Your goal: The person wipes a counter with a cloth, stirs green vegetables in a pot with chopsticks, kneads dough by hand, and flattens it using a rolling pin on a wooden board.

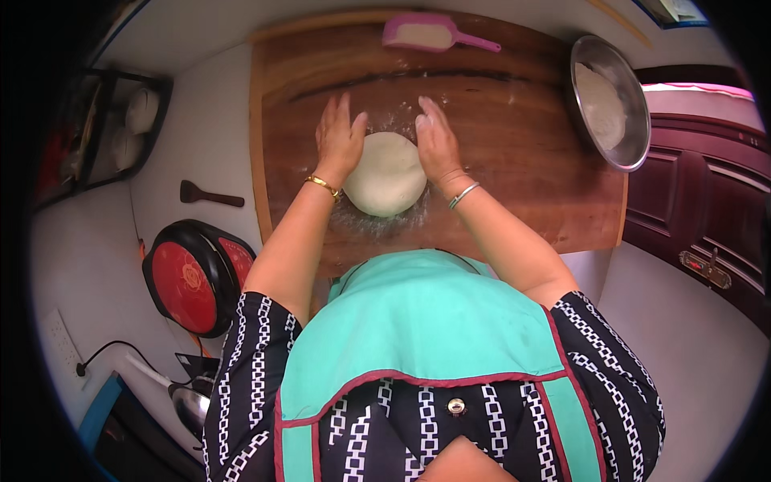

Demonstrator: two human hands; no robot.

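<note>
A round, pale ball of dough point(385, 177) sits on a floured wooden board point(514, 161). My left hand point(340, 138) is at its upper left side, fingers stretched out and the thumb apart. On the other side, my right hand point(438, 143) lies along the dough's upper right edge with its fingers extended. Both palms face inward at the dough, and neither hand grips it. Whether the palms press on it or only rest close by, I cannot tell. Loose flour is scattered on the wood around the dough.
A pink scoop point(426, 34) with flour lies at the board's far edge. A steel bowl point(638, 120) of flour stands at the right. Left of the board are a dark wooden spatula point(210, 195) and a red-and-black electric appliance point(193, 277). A dark red door point(691, 189) is at right.
</note>
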